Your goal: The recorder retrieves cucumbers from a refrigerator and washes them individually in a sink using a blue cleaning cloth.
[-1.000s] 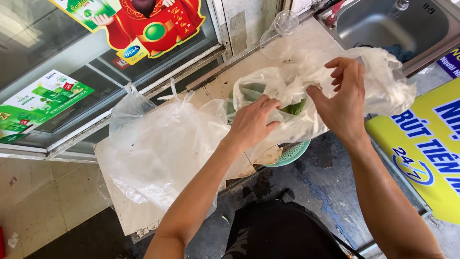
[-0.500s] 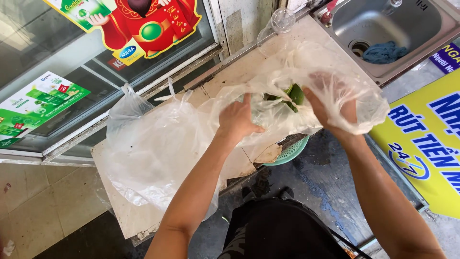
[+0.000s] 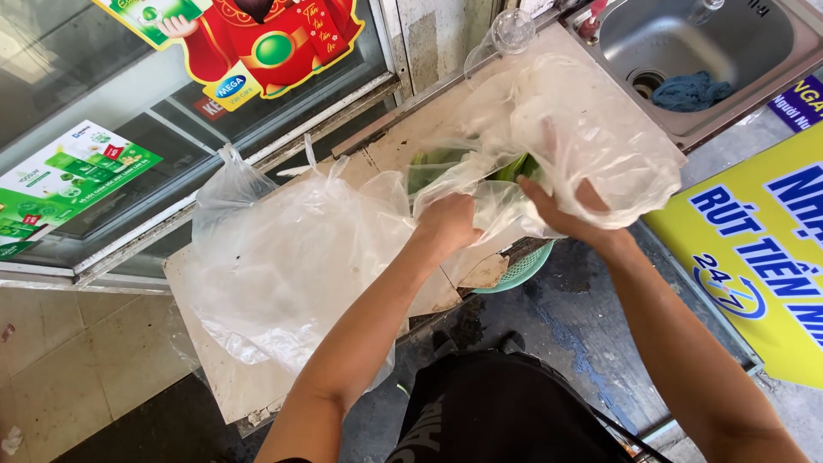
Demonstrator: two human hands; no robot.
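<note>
Both hands grip a clear bag (image 3: 591, 137) of green leaves (image 3: 514, 167): left hand (image 3: 446, 225) at seven o'clock, right hand (image 3: 570, 210) inside.

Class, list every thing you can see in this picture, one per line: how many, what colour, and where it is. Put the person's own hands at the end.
Clear plastic bag with green leaves inside: one, see-through, on the counter, between both hands.
Empty clear plastic bags: a loose heap, number cannot be told, on the counter's left part.
Pale worn counter board: one, beige, in front of the person.
Green plastic basket: one, mostly hidden under the counter edge.
Steel sink: one, silver, top right.
Blue cloth: one, in the sink.
Clear plastic cup: one, at the counter's far edge.
Yellow sign with blue lettering: one, at right.
Red and green posters: two, on the glass.
Left hand: gripping the bag.
Right hand: gripping the bag.
</note>
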